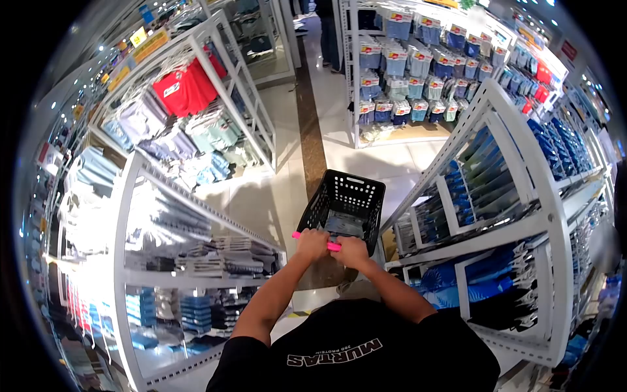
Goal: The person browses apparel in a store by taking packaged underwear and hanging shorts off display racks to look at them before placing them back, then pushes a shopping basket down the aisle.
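Note:
In front of me stands a black shopping basket (321, 196) with perforated walls, and a pink handle bar (334, 247) runs across its near side. My left hand (313, 244) is wrapped round the bar near its left end. Close beside it, my right hand (351, 252) grips the same bar farther right. Greyish, flat packed items (345, 225) lie at the bottom of the basket; their exact kind is too small to tell. My forearms partly cover the near end, and the basket's underside is hidden.
White shelf frames flank me: a left one (124, 242) with folded stock and a right one (555, 274) with hanging garments. Ahead left is a clothes rack with red garments (187, 89); ahead right, a wall of packaged clothing (418, 62). A person (328, 36) stands far down the tiled aisle (284, 124).

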Demonstrator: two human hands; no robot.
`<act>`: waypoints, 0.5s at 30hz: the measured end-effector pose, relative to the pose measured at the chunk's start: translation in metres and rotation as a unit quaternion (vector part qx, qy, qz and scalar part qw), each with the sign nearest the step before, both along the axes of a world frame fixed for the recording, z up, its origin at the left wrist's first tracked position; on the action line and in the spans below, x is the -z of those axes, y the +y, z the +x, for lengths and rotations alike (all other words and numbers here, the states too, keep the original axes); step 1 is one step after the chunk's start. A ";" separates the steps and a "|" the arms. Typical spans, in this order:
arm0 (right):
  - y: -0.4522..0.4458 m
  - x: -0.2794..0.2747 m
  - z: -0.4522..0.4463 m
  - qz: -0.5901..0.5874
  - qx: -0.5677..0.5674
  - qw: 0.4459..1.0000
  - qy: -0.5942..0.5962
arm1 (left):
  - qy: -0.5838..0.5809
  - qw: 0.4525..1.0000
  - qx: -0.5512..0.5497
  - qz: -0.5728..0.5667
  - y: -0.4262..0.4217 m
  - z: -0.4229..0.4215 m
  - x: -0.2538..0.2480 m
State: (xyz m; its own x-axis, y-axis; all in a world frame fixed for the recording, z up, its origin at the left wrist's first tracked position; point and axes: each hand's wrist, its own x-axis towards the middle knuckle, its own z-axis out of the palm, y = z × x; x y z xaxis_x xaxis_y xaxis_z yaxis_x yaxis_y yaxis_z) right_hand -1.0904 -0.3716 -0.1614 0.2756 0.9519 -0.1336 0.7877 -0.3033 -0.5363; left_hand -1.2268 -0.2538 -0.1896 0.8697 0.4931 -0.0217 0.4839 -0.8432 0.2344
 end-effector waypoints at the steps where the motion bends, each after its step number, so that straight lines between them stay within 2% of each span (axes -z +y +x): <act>1: 0.007 -0.002 0.008 -0.004 0.003 1.000 0.012 | 0.007 1.000 0.007 -0.003 0.007 0.009 -0.004; 6: 0.038 0.001 0.052 0.019 -0.004 1.000 0.018 | 0.014 1.000 0.019 -0.018 0.036 0.046 -0.006; 12: 0.068 0.003 0.104 0.044 0.002 0.999 -0.003 | -0.082 0.986 0.115 -0.093 0.085 0.082 -0.014; 15: 0.090 0.004 0.126 0.017 0.008 1.000 -0.009 | 0.006 0.993 0.104 -0.047 0.116 0.100 -0.014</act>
State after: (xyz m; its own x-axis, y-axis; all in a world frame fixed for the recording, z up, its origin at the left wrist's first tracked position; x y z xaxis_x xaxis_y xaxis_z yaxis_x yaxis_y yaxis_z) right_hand -0.9646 -0.2821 -0.1656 0.2921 0.9516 -0.0956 0.7926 -0.2968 -0.5326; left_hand -1.1267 -0.1376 -0.1751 0.9521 0.2976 -0.0699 0.3043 -0.9002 0.3115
